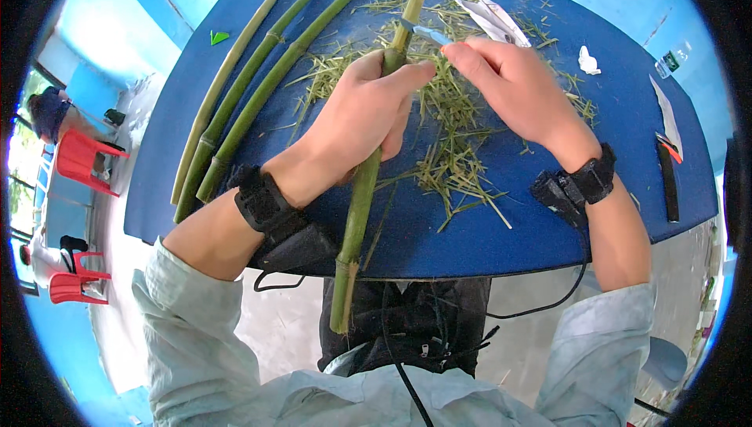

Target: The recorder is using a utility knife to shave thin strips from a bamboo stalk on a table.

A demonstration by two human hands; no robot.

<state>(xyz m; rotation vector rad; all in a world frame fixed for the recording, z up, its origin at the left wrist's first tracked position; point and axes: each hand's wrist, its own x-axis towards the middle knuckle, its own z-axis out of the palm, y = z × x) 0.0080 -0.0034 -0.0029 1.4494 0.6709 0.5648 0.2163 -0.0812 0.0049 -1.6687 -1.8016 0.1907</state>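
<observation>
The stalk [362, 204] runs through the clasped left hand [364, 110]; right hand [517, 88] grips a probable peeler [432, 34].

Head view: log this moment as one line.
left hand: grips green stalk; right hand: holds blue tool at stalk's pale upper part; table: shavings, three more stalks

Red chairs [77, 158] stand near light-blue walls [666, 8].

The left hand [356, 117] gripped a green stalk [363, 200]; the right hand [517, 86] held a blue tool [429, 33] against its far part.
</observation>
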